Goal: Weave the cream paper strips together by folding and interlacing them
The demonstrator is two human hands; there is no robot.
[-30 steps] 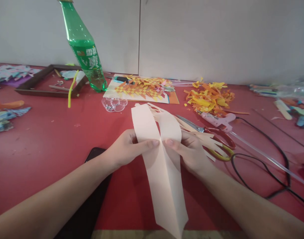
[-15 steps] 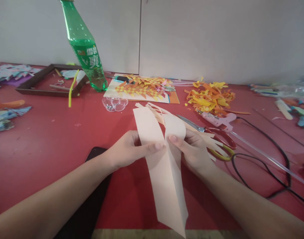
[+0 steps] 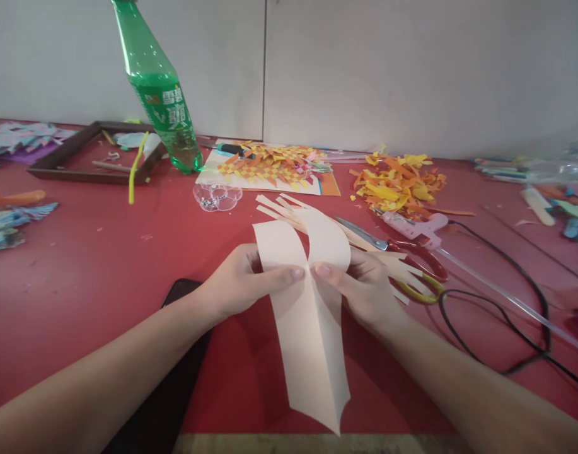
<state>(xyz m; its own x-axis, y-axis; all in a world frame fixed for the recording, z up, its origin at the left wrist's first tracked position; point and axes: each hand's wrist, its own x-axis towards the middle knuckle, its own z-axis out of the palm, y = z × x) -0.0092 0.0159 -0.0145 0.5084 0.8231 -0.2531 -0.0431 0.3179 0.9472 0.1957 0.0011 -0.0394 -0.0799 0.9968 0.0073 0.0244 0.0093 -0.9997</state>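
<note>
In the head view, your left hand [image 3: 241, 277] and right hand [image 3: 367, 287] each pinch the cream paper sheet [image 3: 305, 340], thumbs meeting at its crease, left of the scissors [image 3: 393, 246]. You seem to be at the step of splitting the sheet along that crease; the next move likely calls for even, gentle pulling that follows the fold.

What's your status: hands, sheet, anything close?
Left hand, right hand both pinching pale sheet. Sheet parted at far end, creased at near end. Scissors, paper strips close beside right hand.
</note>
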